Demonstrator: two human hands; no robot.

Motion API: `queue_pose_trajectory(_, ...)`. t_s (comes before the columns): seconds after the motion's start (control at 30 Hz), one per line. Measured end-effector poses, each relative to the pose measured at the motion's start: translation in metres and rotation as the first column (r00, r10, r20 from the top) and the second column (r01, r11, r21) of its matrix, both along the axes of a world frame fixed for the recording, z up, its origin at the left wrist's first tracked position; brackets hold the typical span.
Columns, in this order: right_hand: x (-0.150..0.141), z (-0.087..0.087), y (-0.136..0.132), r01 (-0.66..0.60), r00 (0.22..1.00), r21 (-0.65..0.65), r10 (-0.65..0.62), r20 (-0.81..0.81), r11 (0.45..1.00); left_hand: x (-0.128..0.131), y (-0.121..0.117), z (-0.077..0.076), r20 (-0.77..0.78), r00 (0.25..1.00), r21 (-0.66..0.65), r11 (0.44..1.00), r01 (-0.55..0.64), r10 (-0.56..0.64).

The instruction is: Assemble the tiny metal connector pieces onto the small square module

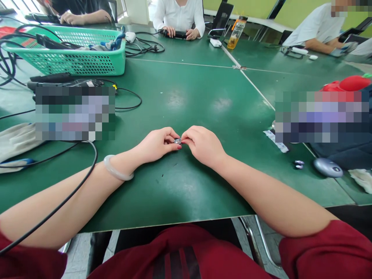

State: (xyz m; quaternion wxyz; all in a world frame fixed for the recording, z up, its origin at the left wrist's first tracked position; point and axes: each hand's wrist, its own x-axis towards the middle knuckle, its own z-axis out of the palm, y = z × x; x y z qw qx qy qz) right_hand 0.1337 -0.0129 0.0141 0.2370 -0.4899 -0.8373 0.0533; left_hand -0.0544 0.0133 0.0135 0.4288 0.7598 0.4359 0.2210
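Over the green table (151, 201), my two hands meet near the middle of the view. My left hand (157, 144) is closed, pinching a small shiny silver-and-dark metal piece (177, 141) between thumb and fingers; it is too small to name its kind. My right hand (205, 145) is closed too, its thumb and fingertips pressed together at the piece's right end. Whether the right fingertips grip the piece or something tiny on it is hidden. A pale bangle (116, 170) circles my left wrist.
A green plastic basket (78, 62) with cables and gloves stands far left. Near it lie black devices (69, 83) and a white glove (17, 139). A black cable (69, 193) crosses my left forearm. At right are a grey oval object (328, 167) and a bottle (236, 33). Other people sit opposite.
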Motion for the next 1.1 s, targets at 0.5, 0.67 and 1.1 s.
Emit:
queue_pose_trajectory(0.5,0.0008,-0.0011,-0.0010,0.011,1.000,0.034,-0.011,0.002,0.999,-0.0007,0.0010,-0.0028,0.062,0.997,-0.023,0.998,-0.052,0.053)
queue_pose_trajectory(0.67,0.0029,-0.0037,0.0008,0.050,0.999,-0.015,-0.050,-0.005,0.999,-0.0014,0.0026,-0.0022,0.117,0.989,-0.038,0.996,-0.085,0.089)
queue_pose_trajectory(1.1,-0.0064,-0.0104,0.0044,0.027,0.996,0.103,-0.036,0.086,0.994,0.0018,0.0005,0.0042,0.367,0.913,-0.334,0.941,-0.050,0.178)
